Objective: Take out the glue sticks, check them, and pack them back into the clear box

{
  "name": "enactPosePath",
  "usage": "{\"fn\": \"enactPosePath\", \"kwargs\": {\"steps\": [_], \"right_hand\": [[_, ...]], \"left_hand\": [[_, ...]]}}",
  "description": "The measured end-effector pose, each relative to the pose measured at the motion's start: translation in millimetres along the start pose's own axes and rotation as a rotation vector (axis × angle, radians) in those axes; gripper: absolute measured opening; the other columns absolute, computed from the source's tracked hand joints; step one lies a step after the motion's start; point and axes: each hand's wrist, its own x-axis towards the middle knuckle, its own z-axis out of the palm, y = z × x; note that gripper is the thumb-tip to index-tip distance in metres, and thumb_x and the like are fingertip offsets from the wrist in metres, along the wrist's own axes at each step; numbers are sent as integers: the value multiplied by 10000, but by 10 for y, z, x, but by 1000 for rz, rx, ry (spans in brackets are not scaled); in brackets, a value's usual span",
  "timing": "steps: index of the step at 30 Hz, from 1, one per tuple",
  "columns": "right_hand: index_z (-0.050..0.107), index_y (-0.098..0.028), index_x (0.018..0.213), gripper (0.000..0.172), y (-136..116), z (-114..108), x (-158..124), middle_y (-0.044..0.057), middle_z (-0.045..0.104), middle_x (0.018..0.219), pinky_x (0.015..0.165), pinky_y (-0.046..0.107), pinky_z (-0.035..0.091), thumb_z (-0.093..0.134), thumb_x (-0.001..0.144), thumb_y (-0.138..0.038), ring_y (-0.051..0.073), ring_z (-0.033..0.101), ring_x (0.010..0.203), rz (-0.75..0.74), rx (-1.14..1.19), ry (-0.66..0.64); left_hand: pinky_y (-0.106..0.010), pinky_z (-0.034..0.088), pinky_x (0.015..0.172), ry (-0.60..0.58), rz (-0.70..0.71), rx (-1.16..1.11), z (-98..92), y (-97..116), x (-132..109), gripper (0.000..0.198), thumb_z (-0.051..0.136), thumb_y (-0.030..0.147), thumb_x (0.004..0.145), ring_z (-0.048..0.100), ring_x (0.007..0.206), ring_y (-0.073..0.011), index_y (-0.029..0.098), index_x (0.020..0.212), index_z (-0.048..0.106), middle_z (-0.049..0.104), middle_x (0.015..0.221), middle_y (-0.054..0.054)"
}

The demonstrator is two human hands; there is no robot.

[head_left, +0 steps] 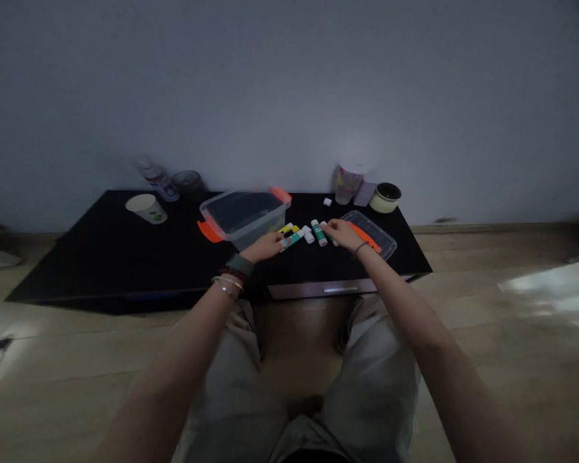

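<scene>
My left hand is closed around one end of a green-and-white glue stick, which lies slanted just over the table. Fingers bent, my right hand grips another green glue stick, partly hidden by it. Between the two hands lies a third green glue stick, beside white caps. Yellow sticks or caps show just behind the left-hand stick. Left of these stands a clear plastic box with orange handles. Its apparent lid, clear with an orange clip, lies under my right wrist.
On the black table, a paper cup, a bottle and a dark cup are at left. A clear plastic cup, a cream jar and a loose white cap stand at the back right, near the wall.
</scene>
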Motion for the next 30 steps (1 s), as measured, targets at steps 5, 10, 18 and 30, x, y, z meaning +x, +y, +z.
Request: {"fn": "enactPosePath", "kwargs": {"steps": [5, 10, 18, 30], "right_hand": [[684, -178, 998, 309, 122, 163, 68, 123, 725, 1046, 788, 279, 459, 520, 957, -437, 237, 674, 997, 48, -621, 22], [651, -132, 1175, 407, 108, 360, 192, 196, 700, 1154, 848, 331, 494, 442, 992, -428, 279, 683, 1058, 103, -794, 11], [664, -114, 1149, 400, 209, 526, 376, 222, 686, 1140, 830, 351, 509, 462, 978, -413, 313, 685, 1064, 125, -788, -45], [599, -146, 1041, 240, -19, 548, -79, 22, 654, 760, 636, 230, 391, 562, 975, -373, 142, 602, 674, -363, -232, -4]], "left_hand": [[-283, 433, 640, -55, -29, 413, 127, -141, -55, 262, 542, 414, 880, 646, 729, -217, 212, 741, 635, 676, 746, -51], [-357, 493, 754, -6, -13, 733, 269, 66, -118, 259, 483, 398, 936, 687, 964, -297, 220, 965, 668, 727, 1042, -111], [-364, 498, 784, 4, 36, 780, 250, 164, -121, 237, 475, 351, 959, 685, 983, -289, 206, 1000, 658, 726, 1068, -111], [-383, 510, 922, 146, 31, -209, 291, -79, -33, 466, 385, 514, 992, 645, 1098, -262, 182, 1237, 602, 693, 1182, -118]]}}
